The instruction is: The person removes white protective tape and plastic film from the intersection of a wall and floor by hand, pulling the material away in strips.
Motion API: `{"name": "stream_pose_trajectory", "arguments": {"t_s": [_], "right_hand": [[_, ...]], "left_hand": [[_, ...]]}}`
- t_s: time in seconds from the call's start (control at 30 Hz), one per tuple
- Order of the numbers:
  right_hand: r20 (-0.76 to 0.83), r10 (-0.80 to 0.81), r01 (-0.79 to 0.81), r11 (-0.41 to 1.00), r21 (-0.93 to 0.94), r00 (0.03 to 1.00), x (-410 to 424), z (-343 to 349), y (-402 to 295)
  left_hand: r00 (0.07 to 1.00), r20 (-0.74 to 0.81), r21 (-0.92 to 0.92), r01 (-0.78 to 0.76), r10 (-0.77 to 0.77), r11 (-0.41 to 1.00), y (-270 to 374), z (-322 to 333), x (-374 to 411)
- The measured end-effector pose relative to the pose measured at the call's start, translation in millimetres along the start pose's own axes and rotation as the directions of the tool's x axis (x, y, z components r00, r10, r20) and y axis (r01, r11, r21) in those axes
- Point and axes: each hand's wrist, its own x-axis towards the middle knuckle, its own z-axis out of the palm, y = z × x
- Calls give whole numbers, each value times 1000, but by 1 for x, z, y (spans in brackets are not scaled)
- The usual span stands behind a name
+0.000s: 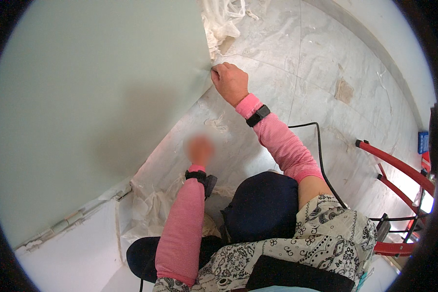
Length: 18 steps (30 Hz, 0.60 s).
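Observation:
My right hand (230, 82) is closed at the edge of a large pale green sheet (76, 73), which looks like wallcovering. Small creases run through the sheet from the pinched spot. My left hand (200, 148) is below it, over the floor and apart from the sheet's lower edge. A blur hides its fingers, so whether it holds anything is unclear. Both forearms wear pink striped sleeves with black straps at the wrists.
Crumpled translucent plastic (222, 23) lies by the sheet's far edge; more plastic film (153, 208) lies near my knees. Grey marbled tiles (277, 73) carry scraps and a brown patch (344, 91). A black cable (318, 146) and a red-framed ladder-like stand (394, 160) are at right.

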Motion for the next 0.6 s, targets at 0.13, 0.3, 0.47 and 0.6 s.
{"name": "stream_pose_trajectory", "arguments": {"t_s": [0.13, 0.3, 0.47, 0.6], "right_hand": [[5, 12, -11, 999, -52, 1000, 0, -1, -3], [-7, 0, 0, 999, -38, 1000, 1, 1, -5], [-49, -26, 27, 999, 30, 998, 4, 3, -1], [-54, -20, 24, 998, 62, 998, 6, 3, 1]], "left_hand": [[999, 33, 46, 25, -26, 999, 1, 0, 1], [998, 40, 45, 38, -40, 998, -1, -1, 2], [1000, 17, 23, 23, -23, 999, 0, 1, -1], [997, 29, 3, 68, -68, 998, 3, -1, -1]]}}
